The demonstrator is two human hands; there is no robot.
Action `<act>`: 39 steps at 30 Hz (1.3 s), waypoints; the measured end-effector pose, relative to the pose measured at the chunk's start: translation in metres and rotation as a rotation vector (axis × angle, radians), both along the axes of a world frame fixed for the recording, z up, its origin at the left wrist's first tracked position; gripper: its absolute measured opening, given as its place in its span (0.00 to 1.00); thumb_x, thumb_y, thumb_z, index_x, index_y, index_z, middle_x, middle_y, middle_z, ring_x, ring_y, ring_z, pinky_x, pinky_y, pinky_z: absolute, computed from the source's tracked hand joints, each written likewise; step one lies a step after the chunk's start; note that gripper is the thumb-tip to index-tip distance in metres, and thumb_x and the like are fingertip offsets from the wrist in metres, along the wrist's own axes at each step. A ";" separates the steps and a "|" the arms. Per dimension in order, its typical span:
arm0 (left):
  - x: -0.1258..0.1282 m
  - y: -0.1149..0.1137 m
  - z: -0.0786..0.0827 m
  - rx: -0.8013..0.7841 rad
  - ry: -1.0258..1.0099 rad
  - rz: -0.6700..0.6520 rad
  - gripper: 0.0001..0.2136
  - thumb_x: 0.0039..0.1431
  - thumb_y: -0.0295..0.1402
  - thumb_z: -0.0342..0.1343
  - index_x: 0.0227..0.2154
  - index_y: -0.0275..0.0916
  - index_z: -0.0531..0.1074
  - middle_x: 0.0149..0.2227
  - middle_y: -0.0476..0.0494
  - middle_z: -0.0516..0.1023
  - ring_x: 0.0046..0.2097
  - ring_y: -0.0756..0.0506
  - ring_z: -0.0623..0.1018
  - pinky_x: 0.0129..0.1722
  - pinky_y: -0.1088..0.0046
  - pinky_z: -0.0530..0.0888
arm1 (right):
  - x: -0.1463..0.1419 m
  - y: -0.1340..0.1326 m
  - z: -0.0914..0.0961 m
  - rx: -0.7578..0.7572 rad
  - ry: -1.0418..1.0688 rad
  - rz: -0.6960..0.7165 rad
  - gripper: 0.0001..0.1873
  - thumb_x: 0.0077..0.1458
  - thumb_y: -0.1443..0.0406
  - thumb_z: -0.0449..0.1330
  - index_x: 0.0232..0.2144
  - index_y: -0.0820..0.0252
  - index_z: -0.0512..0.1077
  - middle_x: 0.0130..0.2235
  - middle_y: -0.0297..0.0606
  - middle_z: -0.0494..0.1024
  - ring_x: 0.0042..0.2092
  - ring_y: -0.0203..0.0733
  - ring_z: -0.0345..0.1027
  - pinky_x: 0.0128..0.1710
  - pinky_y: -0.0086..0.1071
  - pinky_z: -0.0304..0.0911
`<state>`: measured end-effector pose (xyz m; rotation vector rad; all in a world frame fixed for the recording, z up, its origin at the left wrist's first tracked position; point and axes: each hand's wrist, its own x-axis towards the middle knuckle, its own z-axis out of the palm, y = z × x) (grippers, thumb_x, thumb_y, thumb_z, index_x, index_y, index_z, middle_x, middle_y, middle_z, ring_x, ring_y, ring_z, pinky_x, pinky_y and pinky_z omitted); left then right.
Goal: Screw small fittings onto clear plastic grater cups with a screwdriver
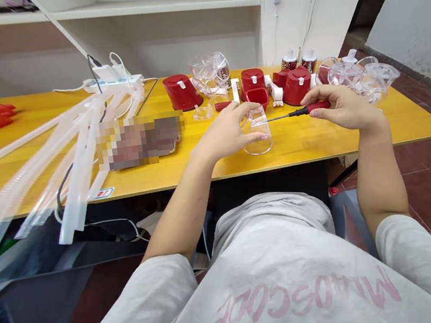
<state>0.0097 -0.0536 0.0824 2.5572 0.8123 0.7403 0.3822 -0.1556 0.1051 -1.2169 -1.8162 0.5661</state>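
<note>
My left hand is closed around a clear plastic cup lying on its side on the yellow table. My right hand grips a screwdriver with a red and black handle. Its thin shaft points left, and the tip reaches the cup near my left fingers. Both hands hover just above the table's near edge.
Red plastic housings and clear cups stand along the back of the table, and more clear parts are at the right. Long translucent strips cross the left side. A white power strip lies at the back. A blurred patch sits mid-table.
</note>
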 end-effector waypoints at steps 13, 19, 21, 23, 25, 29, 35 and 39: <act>0.000 0.002 -0.003 0.007 -0.008 -0.010 0.38 0.71 0.45 0.82 0.79 0.44 0.81 0.73 0.33 0.85 0.71 0.25 0.83 0.79 0.43 0.79 | -0.003 -0.001 0.001 0.008 -0.012 -0.034 0.14 0.71 0.49 0.82 0.51 0.46 0.92 0.50 0.44 0.92 0.45 0.54 0.85 0.47 0.52 0.89; 0.000 0.001 -0.002 0.006 -0.004 -0.006 0.38 0.71 0.45 0.81 0.79 0.45 0.81 0.73 0.33 0.85 0.71 0.25 0.83 0.79 0.42 0.79 | -0.003 -0.010 0.008 0.009 -0.089 -0.009 0.17 0.61 0.54 0.86 0.51 0.42 0.93 0.58 0.42 0.96 0.62 0.69 0.90 0.72 0.67 0.86; 0.000 0.001 -0.001 0.002 0.001 -0.009 0.38 0.71 0.45 0.81 0.79 0.44 0.81 0.73 0.33 0.85 0.71 0.25 0.83 0.79 0.42 0.79 | -0.004 -0.012 0.011 0.013 -0.138 -0.021 0.17 0.61 0.56 0.85 0.51 0.42 0.93 0.59 0.41 0.96 0.63 0.71 0.90 0.76 0.71 0.83; 0.000 0.001 -0.001 0.001 0.001 -0.010 0.38 0.71 0.46 0.81 0.79 0.43 0.81 0.73 0.32 0.84 0.71 0.25 0.84 0.80 0.42 0.79 | -0.005 -0.012 0.012 0.015 -0.160 -0.036 0.16 0.61 0.57 0.84 0.52 0.43 0.94 0.59 0.42 0.96 0.64 0.73 0.90 0.79 0.73 0.80; 0.000 0.001 -0.002 0.002 0.003 -0.009 0.38 0.71 0.46 0.81 0.79 0.44 0.81 0.73 0.32 0.85 0.72 0.25 0.83 0.80 0.42 0.79 | -0.006 -0.013 0.012 0.022 -0.159 -0.048 0.16 0.61 0.56 0.83 0.51 0.43 0.93 0.58 0.42 0.96 0.64 0.73 0.90 0.78 0.73 0.80; 0.001 0.001 -0.003 0.001 -0.005 -0.002 0.39 0.70 0.47 0.81 0.79 0.45 0.81 0.73 0.33 0.85 0.72 0.25 0.83 0.79 0.41 0.79 | -0.008 -0.014 0.011 0.022 -0.153 -0.051 0.16 0.61 0.55 0.85 0.51 0.43 0.93 0.54 0.43 0.96 0.62 0.73 0.90 0.73 0.72 0.84; 0.001 0.000 -0.003 -0.003 -0.010 -0.002 0.37 0.70 0.47 0.81 0.79 0.46 0.81 0.73 0.33 0.85 0.71 0.25 0.83 0.80 0.40 0.79 | -0.010 -0.012 0.007 0.011 -0.134 -0.061 0.11 0.70 0.51 0.81 0.51 0.42 0.92 0.47 0.43 0.92 0.55 0.66 0.89 0.63 0.65 0.88; 0.001 0.000 -0.003 0.002 -0.012 0.000 0.37 0.70 0.45 0.81 0.79 0.47 0.81 0.73 0.34 0.85 0.72 0.25 0.83 0.80 0.41 0.79 | -0.012 -0.012 0.008 0.034 -0.114 -0.058 0.12 0.67 0.51 0.83 0.49 0.42 0.92 0.51 0.43 0.93 0.57 0.67 0.88 0.69 0.67 0.86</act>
